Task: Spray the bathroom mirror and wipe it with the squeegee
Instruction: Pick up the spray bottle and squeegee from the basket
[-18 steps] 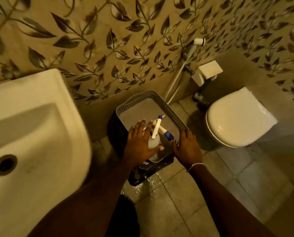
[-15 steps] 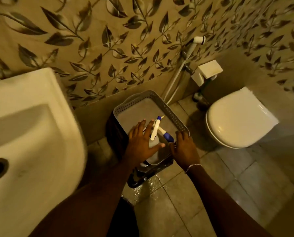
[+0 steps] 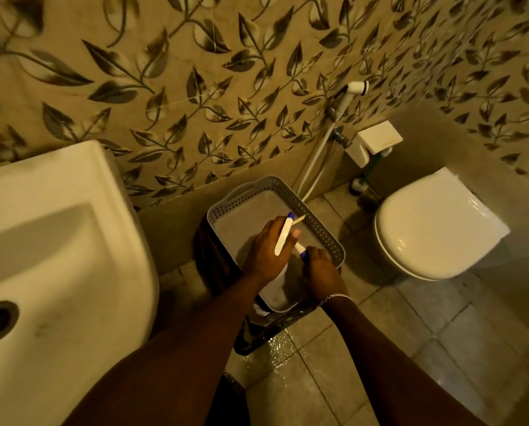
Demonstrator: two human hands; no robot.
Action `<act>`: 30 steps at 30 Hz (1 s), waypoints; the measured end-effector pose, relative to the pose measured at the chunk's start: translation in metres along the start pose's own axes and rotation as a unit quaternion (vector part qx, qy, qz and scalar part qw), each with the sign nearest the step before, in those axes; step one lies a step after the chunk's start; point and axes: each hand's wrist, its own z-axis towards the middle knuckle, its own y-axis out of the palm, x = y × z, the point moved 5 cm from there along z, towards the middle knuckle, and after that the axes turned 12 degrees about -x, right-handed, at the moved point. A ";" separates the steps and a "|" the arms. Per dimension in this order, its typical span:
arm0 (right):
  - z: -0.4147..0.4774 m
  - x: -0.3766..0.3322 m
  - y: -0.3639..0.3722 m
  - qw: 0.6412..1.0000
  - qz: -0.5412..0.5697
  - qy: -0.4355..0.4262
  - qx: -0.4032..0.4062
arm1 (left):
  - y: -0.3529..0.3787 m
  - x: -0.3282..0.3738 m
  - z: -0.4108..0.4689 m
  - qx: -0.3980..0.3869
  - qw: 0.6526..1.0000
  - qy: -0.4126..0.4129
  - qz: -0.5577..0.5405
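A grey perforated basket [image 3: 324, 238] sits on a dark stand between the sink and the toilet. My left hand [image 3: 264, 252] is closed around a white spray bottle [image 3: 283, 233], whose long head with a blue tip points away from me over my knuckles. Its pale body shows below my palm. My right hand [image 3: 321, 273] is curled on the blue and white handle of the squeegee [image 3: 301, 253], which runs under the bottle head to a pale tip near the basket's far side. No mirror is in view.
A white sink [image 3: 57, 256] fills the left. A closed white toilet [image 3: 432, 229] stands at the right, with a bidet sprayer [image 3: 349, 93] and a paper holder [image 3: 373, 141] on the leaf-patterned wall. The floor tiles [image 3: 281, 345] in front of the stand are wet.
My left hand's spread fingers have closed around the spray bottle, and its head now sits over my knuckles. My right hand has curled tighter on the squeegee handle.
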 end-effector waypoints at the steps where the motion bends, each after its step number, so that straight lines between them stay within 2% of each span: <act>1: -0.007 -0.001 -0.006 1.000 0.007 0.004 0.007 | -0.004 0.006 -0.001 0.006 1.000 0.000 -0.003; 10: -0.085 -0.045 -0.110 0.992 0.082 0.045 0.079 | -0.093 0.117 -0.016 0.074 0.997 0.024 -0.013; 17: -0.140 -0.121 -0.198 0.972 0.169 0.000 0.161 | -0.199 0.210 -0.046 0.155 0.985 0.076 -0.021; 22: -0.174 -0.196 -0.254 0.943 0.243 -0.064 0.218 | -0.287 0.255 -0.075 0.213 0.970 0.111 -0.023; 27: -0.202 -0.290 -0.295 0.883 0.284 -0.176 0.328 | -0.372 0.282 -0.113 0.298 0.947 0.122 -0.009; 30: -0.216 -0.363 -0.317 0.850 0.301 -0.253 0.350 | -0.439 0.291 -0.149 0.361 0.924 0.120 -0.021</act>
